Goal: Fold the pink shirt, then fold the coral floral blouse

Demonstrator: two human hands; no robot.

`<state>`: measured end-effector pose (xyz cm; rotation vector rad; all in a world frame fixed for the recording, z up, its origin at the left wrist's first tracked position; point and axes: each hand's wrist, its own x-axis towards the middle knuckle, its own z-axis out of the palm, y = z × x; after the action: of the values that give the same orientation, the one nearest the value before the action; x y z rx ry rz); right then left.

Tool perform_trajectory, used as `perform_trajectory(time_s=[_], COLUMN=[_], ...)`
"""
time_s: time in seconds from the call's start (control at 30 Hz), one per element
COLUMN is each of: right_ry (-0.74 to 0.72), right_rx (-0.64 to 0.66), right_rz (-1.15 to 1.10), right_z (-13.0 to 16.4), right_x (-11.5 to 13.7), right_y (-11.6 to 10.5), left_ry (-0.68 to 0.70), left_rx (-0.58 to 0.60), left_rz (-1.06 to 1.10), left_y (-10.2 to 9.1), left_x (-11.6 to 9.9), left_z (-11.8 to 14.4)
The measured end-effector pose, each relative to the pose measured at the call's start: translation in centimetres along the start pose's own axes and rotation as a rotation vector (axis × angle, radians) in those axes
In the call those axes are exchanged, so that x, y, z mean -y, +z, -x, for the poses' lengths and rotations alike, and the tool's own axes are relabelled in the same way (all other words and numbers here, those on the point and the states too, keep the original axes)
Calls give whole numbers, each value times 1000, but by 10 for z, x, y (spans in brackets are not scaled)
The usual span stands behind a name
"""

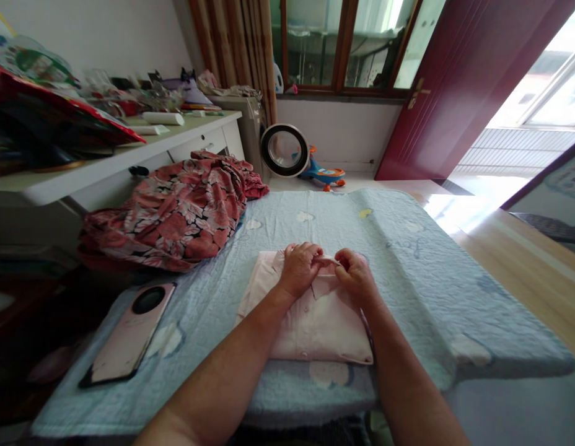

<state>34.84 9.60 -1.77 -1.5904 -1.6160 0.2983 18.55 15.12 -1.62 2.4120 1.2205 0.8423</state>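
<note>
A folded pale pink shirt (315, 328) lies on a light blue quilted cover (408, 266) in front of me. Its collar points away from me. My left hand (300, 267) pinches the collar on its left side. My right hand (357, 274) pinches the same collar on its right side, and the two hands almost touch. My forearms cover part of the shirt's body.
A crumpled red floral garment (176, 210) lies at the cover's far left. A pink phone (129, 334) rests face down near the left edge. A cluttered white desk (129, 148) stands to the left. A round fan (285, 150), a toy car (324, 173) and an open dark red door (455, 87) are beyond.
</note>
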Motion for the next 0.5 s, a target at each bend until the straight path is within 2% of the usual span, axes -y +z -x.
perform_trajectory(time_s=[0.2, 0.5], right_ry=[-85, -138], right_rx=[-77, -62], right_rz=[116, 96], right_z=[0, -1], right_x=[0, -3], right_y=[5, 4], left_ry=[64, 52], left_rx=[-1, 29], left_rz=[-3, 32], left_y=[1, -9], left_x=[1, 2], left_z=[0, -2])
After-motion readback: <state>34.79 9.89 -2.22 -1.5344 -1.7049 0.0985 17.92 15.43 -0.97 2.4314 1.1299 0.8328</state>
